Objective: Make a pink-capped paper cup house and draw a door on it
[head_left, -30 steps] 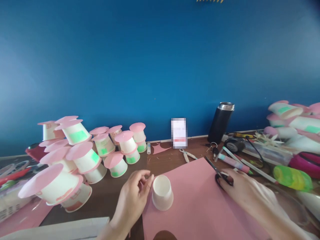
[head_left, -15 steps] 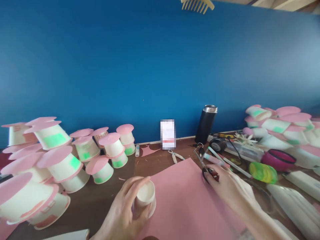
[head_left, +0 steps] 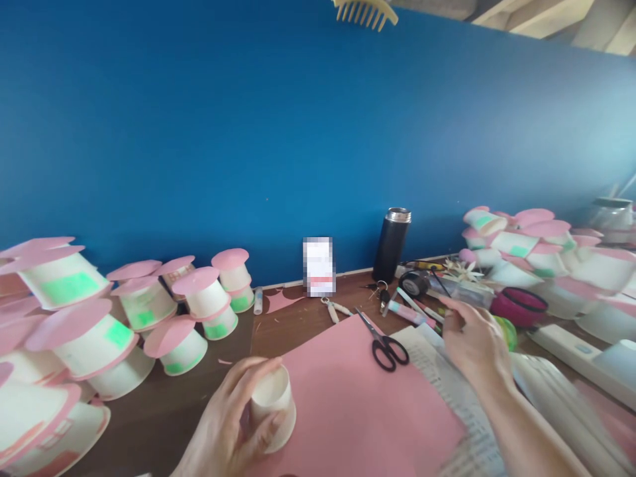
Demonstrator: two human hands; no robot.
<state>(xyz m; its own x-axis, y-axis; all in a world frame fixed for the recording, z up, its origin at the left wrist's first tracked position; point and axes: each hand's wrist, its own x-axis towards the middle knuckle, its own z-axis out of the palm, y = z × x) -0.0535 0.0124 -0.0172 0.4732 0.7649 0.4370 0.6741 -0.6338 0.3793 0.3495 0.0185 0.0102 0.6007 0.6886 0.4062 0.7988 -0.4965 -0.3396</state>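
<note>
My left hand grips an upturned white paper cup standing on the left edge of a pink paper sheet. Black-handled scissors lie loose on the sheet's far right corner. My right hand hovers to the right of the scissors, fingers apart and holding nothing, over a printed page and close to several pens.
Piles of white cups topped with pink discs fill the left; more cups sit at the right. A black flask, tape roll, keys, nail clippers, glue stick and a pink bowl lie along the blue wall.
My left hand closed around the upturned cup. My right hand let go of the scissors, which now lie on the pink sheet, and moved right. The view swung right.
</note>
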